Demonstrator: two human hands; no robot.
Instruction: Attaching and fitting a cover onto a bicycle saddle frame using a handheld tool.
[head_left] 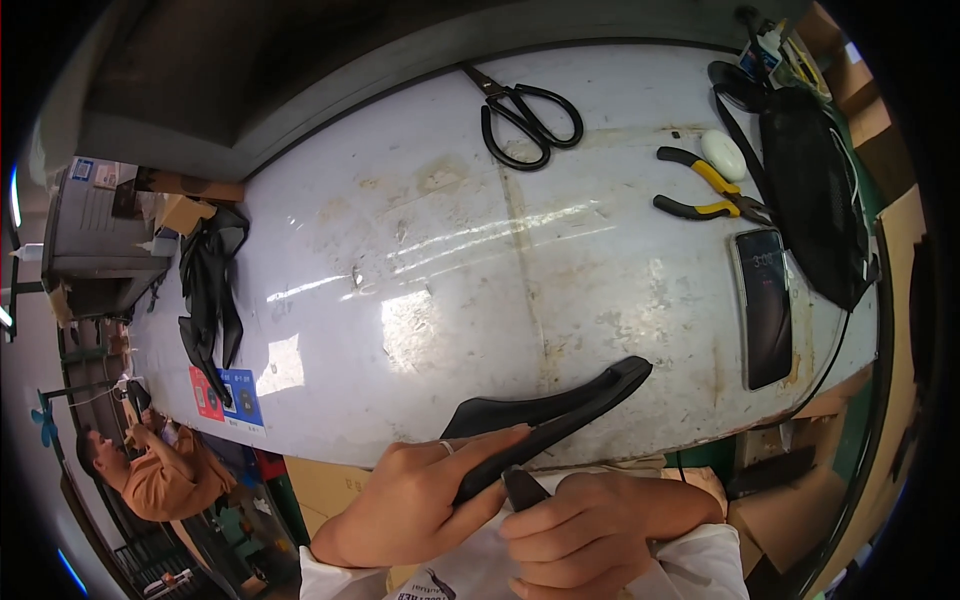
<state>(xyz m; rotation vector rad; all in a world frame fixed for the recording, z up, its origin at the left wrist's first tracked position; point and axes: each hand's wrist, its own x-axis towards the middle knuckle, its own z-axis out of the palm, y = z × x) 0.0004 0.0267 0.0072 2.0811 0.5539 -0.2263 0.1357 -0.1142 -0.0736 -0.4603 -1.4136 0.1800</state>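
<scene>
A long, curved black piece (590, 402), smooth like leather or rubber, slants over the near edge of the table. It has two limbs that join at its far right tip. My left hand (410, 500) grips its lower end, with the index finger laid along it. Just to the right, my right hand (580, 530) is closed around a short dark piece (522, 488) whose blunt end sticks up past the thumb. Whether this short piece belongs to the long one is hidden by the fingers.
On the white table (450, 230) lie black-handled scissors (530, 130), yellow-and-black pliers (718, 190), a white oval object (722, 155), a phone (764, 310) and a black bag (812, 190). More black pieces (208, 280) lie at the left by coloured cards (240, 396). Another person (165, 480) works at far left.
</scene>
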